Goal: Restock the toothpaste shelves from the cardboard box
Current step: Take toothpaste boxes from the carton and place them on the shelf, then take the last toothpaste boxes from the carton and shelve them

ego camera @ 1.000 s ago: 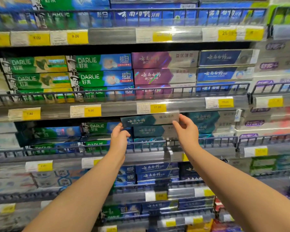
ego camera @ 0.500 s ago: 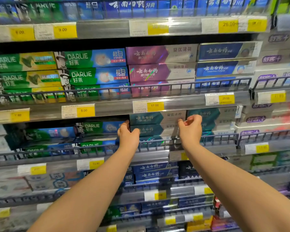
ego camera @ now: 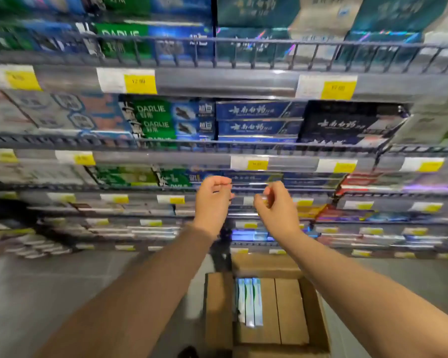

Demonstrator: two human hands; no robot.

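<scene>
An open cardboard box [ego camera: 219, 311] stands on the floor below me, with several pale toothpaste cartons [ego camera: 249, 301] on edge at its left side. Both my arms reach out in front of the lower shelves. My left hand [ego camera: 212, 202] and my right hand [ego camera: 276, 206] hang side by side with loosely curled fingers and hold nothing. Teal toothpaste cartons [ego camera: 256, 11] fill the shelf at the top of the view. The picture is blurred by motion.
Wire-fronted shelves [ego camera: 217, 52] with yellow price tags [ego camera: 140, 82] run across the view. They hold green Darlie cartons [ego camera: 153, 117], blue cartons [ego camera: 254, 112], a black carton [ego camera: 347, 125] and red ones [ego camera: 357, 180]. Grey floor [ego camera: 62, 293] lies left of the box.
Both hands let go of the teal carton on the shelf and dropped away empty. My view swung down, bringing the lower shelves, the floor and the cardboard box into sight.
</scene>
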